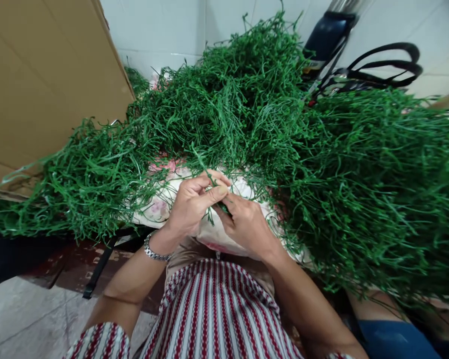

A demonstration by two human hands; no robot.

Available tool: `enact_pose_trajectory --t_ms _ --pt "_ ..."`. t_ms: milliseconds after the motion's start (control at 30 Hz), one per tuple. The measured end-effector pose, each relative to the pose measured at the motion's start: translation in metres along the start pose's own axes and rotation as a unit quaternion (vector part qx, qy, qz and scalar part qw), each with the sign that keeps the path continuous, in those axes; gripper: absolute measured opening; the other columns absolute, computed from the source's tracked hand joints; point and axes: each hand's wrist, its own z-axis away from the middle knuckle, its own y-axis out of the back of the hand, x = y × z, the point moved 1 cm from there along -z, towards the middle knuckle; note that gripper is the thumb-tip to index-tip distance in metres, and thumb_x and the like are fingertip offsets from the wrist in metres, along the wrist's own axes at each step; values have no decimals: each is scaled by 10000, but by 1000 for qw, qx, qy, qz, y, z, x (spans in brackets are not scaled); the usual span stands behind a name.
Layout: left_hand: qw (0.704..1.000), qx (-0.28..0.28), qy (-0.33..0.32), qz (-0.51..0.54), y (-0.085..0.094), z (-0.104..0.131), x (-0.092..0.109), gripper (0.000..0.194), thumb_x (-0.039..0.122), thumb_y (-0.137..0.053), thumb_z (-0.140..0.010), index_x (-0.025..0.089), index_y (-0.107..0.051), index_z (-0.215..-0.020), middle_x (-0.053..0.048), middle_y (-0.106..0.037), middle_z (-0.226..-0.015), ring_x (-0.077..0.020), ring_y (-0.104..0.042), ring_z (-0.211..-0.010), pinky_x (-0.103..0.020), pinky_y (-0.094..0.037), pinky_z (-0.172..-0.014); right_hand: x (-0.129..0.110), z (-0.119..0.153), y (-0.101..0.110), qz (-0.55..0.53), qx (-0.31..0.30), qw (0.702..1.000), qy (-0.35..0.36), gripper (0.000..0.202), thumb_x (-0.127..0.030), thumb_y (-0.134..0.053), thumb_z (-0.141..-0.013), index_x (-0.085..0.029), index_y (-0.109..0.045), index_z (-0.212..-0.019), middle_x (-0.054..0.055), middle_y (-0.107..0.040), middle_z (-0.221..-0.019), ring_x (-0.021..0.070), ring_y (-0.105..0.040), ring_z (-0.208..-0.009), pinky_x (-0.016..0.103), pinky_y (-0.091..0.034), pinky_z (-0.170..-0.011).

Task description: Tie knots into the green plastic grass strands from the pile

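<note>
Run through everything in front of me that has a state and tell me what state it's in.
Left hand: fingers closed on a green sprig.
Right hand: fingers closed, also on it.
Sprig: held, tip pointing up and away.
Green stems: loose, tangled, heaped.
Floral cloth: partly covered by stems.
Metal wristband: worn around the left wrist.
Black strap: hanging down.

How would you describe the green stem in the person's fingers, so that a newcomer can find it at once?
Start at the big green heap against the tiled wall. Come down to the flowered cloth, where left hand and right hand meet. The green stem pokes up from their fingers; its neighbours lie loose, tangled.
</note>
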Motion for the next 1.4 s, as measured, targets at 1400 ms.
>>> enact_pose_trajectory --t_ms 1400 --pt "717 -37 -385 -580 34 27 -16 238 21 -438 -708 163 -555 -859 -35 -568 -711 -158 -487 -680 -369 -407 -750 15 5 36 -76 43 995 53 272 -298 -631 -785 -160 -603 -1017 45 -668 -912 134 -620 -768 241 -489 -694"
